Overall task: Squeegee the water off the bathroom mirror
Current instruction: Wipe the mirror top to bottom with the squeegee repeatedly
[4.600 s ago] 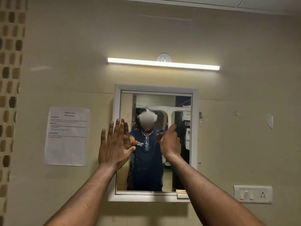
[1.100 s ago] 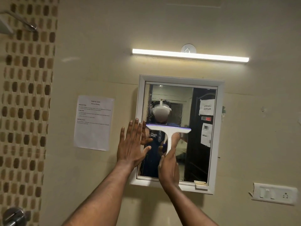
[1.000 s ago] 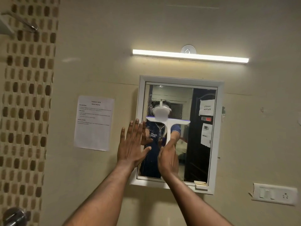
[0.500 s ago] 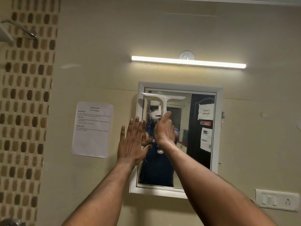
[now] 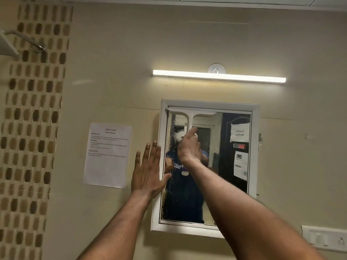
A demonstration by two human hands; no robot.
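White plastic T-shaped squeegee [image 5: 189,114] is now at the top-left corner of the white-framed rectangular bathroom mirror [image 5: 255,147], blade level just under the upper frame edge; a second ago it sat mid-glass, so it has been lifted and shifted left to reset. Reads as the start of a fresh downward pass on the left strip, which is where water streaks and beads show; the right part of the glass looks mostly clear. Right hand [image 5: 188,147] is closed around the squeegee handle, forefinger extended up the stem. Left hand [image 5: 148,169] is flat and spread wide, palm on the wall, thumb over the left frame edge, same as before. Hard to tell: whether the blade actually touches the glass, the lower handle behind the fist, and the bottom-right mirror corner behind the right forearm
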